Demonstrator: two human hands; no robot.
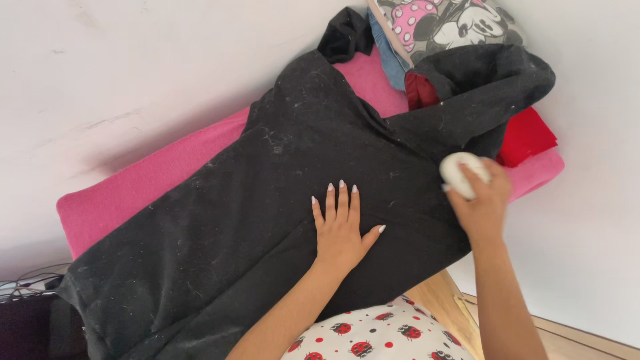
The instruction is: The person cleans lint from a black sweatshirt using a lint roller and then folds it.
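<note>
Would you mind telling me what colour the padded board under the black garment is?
The padded board is bright pink, clearest in the head view, left of the black garment.

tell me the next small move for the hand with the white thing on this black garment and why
Probably draw the right hand, holding the white rounded object, leftward across the black garment toward the left hand. The left palm lies flat on the cloth, pinning it on the pink board, and pale lint specks show over much of the fabric between the hands.

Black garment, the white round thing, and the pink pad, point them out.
black garment (pixel 280 173), head view, middle of its body.
white round device (pixel 460 172), head view, its top.
pink pad (pixel 127 197), head view, bare left part.
</note>
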